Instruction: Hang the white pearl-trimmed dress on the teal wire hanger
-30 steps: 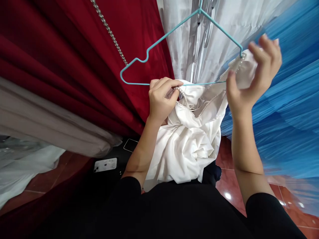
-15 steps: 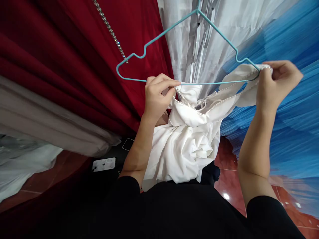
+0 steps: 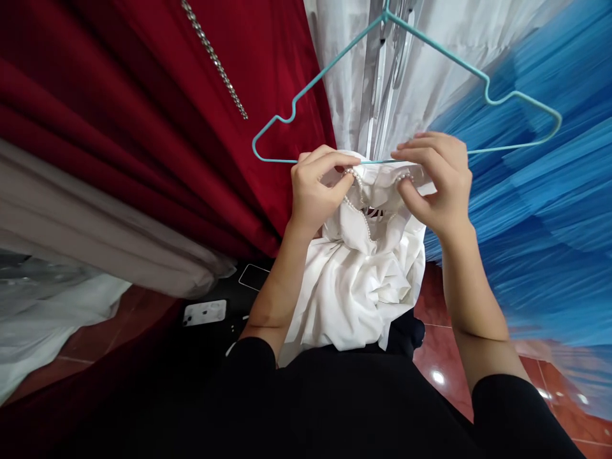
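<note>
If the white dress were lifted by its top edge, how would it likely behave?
The white dress would probably hang floppy, since its cloth already falls in soft, deep folds. Its neckline may sag between two grips, as the pearl-like trim droops in a curve between the left hand and right hand.

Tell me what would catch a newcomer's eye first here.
Probably the white garment with pearl-like trim at the centre, its upper edge held by the left hand and the right hand at the lower bar of a turquoise hanger. Next, the colour on either side: deep red fabric to the left, with a glittering strand in front of it, and bright blue tulle-like fabric to the right.
</note>
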A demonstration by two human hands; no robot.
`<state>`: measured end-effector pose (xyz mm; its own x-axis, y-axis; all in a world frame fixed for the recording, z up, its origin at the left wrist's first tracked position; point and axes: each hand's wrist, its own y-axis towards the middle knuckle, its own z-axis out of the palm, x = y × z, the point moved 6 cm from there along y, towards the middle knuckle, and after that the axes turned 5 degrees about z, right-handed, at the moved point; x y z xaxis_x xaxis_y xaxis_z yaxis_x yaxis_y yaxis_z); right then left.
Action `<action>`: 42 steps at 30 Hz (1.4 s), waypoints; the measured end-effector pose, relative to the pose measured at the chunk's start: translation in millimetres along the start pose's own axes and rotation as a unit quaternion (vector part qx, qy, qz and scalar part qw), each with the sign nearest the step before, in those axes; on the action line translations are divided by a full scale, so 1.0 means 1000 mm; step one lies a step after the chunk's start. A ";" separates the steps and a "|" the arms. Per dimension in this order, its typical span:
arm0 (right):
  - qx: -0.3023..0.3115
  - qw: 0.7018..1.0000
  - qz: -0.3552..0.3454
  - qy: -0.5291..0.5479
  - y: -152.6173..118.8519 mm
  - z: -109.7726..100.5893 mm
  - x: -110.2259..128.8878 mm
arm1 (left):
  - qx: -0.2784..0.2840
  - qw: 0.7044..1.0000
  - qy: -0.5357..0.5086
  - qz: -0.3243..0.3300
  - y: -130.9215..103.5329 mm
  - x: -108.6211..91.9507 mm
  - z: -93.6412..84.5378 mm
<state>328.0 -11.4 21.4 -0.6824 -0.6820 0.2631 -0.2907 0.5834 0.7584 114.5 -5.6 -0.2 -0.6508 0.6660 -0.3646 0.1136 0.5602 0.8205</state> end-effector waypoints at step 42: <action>-0.035 0.999 -0.002 0.022 -0.007 0.025 -0.016 | 0.036 0.990 -0.111 0.078 0.020 -0.033 0.023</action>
<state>324.4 6.5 -3.2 -0.6516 -0.7029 0.2851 -0.2447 0.5505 0.7982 155.4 -5.3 18.7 -0.4403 0.8347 -0.3307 0.2576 0.4703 0.8441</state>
